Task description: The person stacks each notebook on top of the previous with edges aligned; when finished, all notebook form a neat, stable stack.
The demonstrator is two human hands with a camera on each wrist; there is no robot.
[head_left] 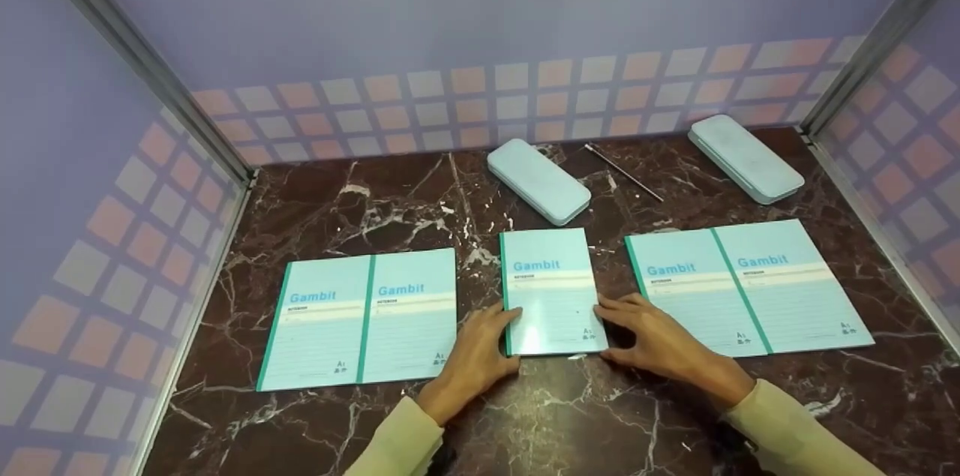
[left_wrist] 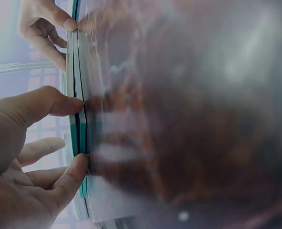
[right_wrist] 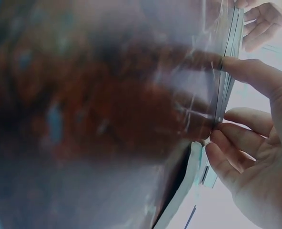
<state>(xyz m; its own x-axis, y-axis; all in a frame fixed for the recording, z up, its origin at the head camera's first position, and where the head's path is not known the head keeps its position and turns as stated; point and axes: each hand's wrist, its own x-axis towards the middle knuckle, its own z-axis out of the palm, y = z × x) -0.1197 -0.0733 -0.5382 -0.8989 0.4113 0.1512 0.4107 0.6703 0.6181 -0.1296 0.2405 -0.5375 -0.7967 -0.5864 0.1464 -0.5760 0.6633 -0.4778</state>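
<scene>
A thin stack of light-blue "Gambit" notebooks (head_left: 553, 288) lies at the middle of the dark marble table (head_left: 337, 199). My left hand (head_left: 476, 352) rests against its left, green-spined edge. My right hand (head_left: 660, 337) touches its right edge. In the left wrist view the thumb (left_wrist: 50, 102) and a fingertip press on the stack's spine (left_wrist: 79, 129), with the other hand (left_wrist: 41, 24) at the far side. The right wrist view shows my right hand's fingers (right_wrist: 246, 71) pushing on the stack's edge (right_wrist: 226, 52). Neither hand is curled round the stack.
Two more Gambit notebooks lie side by side at the left (head_left: 364, 315) and another two at the right (head_left: 750, 285). Behind them sit two pale blue pencil cases (head_left: 538, 180) (head_left: 745, 156) with a thin pen (head_left: 624, 172) between. Patterned walls enclose three sides.
</scene>
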